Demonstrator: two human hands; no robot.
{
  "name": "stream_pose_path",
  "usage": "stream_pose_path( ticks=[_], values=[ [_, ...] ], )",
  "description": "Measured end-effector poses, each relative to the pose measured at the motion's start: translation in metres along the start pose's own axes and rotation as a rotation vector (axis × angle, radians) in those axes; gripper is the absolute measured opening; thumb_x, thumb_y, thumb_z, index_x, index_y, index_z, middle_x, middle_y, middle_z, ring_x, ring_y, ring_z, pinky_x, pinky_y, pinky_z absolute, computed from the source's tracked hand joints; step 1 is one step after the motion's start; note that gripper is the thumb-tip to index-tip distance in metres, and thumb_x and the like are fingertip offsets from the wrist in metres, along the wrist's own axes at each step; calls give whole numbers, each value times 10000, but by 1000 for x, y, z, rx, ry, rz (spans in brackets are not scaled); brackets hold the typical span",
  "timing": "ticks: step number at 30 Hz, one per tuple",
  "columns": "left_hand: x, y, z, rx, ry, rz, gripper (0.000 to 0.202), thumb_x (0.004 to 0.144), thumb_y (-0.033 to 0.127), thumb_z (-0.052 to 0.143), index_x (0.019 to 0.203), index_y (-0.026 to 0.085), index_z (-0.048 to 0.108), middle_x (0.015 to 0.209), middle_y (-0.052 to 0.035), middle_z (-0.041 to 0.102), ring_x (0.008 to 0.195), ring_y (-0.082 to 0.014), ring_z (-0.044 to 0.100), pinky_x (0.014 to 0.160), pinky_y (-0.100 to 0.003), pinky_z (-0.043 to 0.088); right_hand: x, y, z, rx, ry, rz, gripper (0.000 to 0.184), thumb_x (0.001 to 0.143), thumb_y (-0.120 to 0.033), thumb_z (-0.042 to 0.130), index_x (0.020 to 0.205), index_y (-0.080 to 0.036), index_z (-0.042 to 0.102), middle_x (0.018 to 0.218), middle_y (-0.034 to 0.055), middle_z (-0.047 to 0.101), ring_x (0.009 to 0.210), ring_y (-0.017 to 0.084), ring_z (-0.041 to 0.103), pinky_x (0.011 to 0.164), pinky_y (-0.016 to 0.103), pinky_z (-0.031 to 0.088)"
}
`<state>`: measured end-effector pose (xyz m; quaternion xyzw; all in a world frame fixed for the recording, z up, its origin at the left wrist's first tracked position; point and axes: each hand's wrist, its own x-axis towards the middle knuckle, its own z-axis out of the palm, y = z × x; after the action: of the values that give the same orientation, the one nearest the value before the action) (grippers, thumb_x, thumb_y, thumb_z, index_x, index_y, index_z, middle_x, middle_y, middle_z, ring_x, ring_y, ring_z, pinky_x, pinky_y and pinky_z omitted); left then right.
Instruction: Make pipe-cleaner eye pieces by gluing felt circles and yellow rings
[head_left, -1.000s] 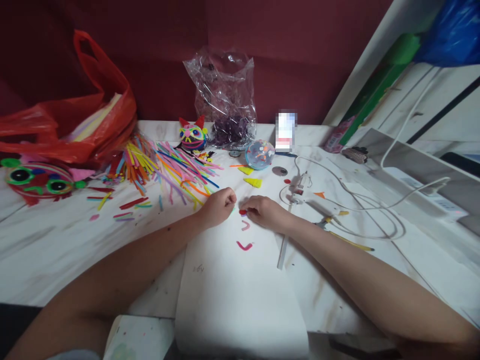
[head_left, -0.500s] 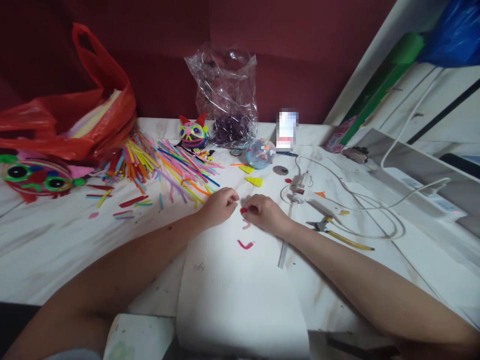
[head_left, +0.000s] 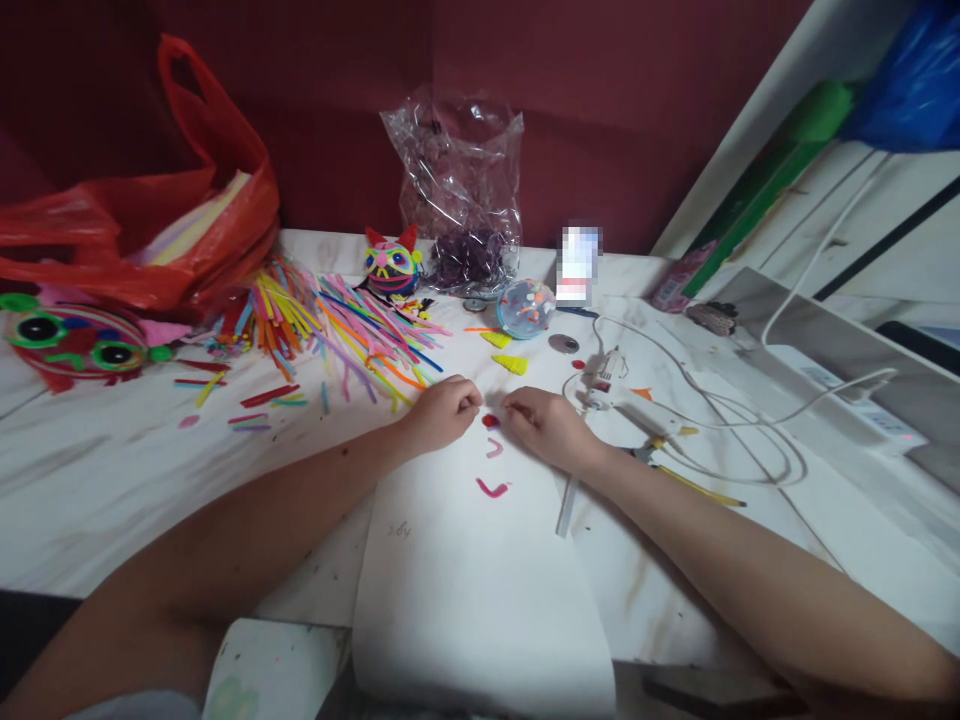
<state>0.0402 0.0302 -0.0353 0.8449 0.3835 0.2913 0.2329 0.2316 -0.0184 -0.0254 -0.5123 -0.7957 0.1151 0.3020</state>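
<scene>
My left hand (head_left: 442, 412) rests on the top edge of a white paper sheet (head_left: 480, 580), fingers pinched together; what they hold, if anything, is hidden. My right hand (head_left: 546, 428) lies just to its right, fingers curled in. Between the two sets of fingertips a small red round piece (head_left: 490, 421) lies on the paper, touching neither hand. Below it on the sheet are a short pink curved piece (head_left: 493, 448) and a darker pink V-shaped piece (head_left: 491, 488).
A heap of coloured pipe cleaners (head_left: 337, 330) and a red plastic bag (head_left: 150, 230) lie at the left. A cat-face ball (head_left: 391, 268), clear bag (head_left: 465, 200) and clear ball (head_left: 525, 308) stand behind. At the right lie a glue gun (head_left: 607, 388), yellow-handled pliers (head_left: 679, 472) and a glue stick (head_left: 566, 500).
The red round piece was pinched in my right fingertips; now it lies free on the paper, and my right fingers have drawn back slightly to the right. The view shifted a little.
</scene>
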Motion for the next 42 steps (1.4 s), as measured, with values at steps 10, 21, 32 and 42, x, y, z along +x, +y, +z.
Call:
stream_pose_path(
  ticks=[10, 21, 32, 42],
  values=[
    [-1, 5, 1, 26, 5, 13, 115, 733, 75, 523, 737, 166, 594, 774, -1, 586, 667, -104, 563, 633, -204, 444, -19, -2, 2, -249, -18, -414, 226, 908, -229, 473, 982, -184, 682, 828, 92, 662, 785, 177, 581, 679, 288, 475],
    [-1, 6, 1, 22, 13, 7, 98, 730, 93, 540, 721, 168, 602, 770, -4, 594, 684, -113, 572, 642, -209, 446, -20, -4, 1, -338, -60, -467, 232, 916, -203, 463, 1003, -164, 675, 871, 105, 672, 815, 190, 570, 680, 302, 484],
    [-2, 6, 1, 45, 0, 31, 105, 739, 89, 533, 718, 162, 606, 770, -7, 596, 665, -111, 564, 625, -208, 427, -19, -3, 3, -330, -52, -449, 247, 922, -212, 454, 1009, -162, 680, 856, 97, 670, 806, 186, 558, 703, 309, 475],
    [-2, 7, 1, 52, -4, 28, 107, 735, 87, 542, 715, 167, 609, 768, -1, 598, 670, -112, 565, 629, -208, 418, -19, -2, 3, -317, -45, -458, 252, 923, -215, 451, 996, -154, 684, 822, 98, 661, 790, 190, 551, 684, 316, 455]
  ],
)
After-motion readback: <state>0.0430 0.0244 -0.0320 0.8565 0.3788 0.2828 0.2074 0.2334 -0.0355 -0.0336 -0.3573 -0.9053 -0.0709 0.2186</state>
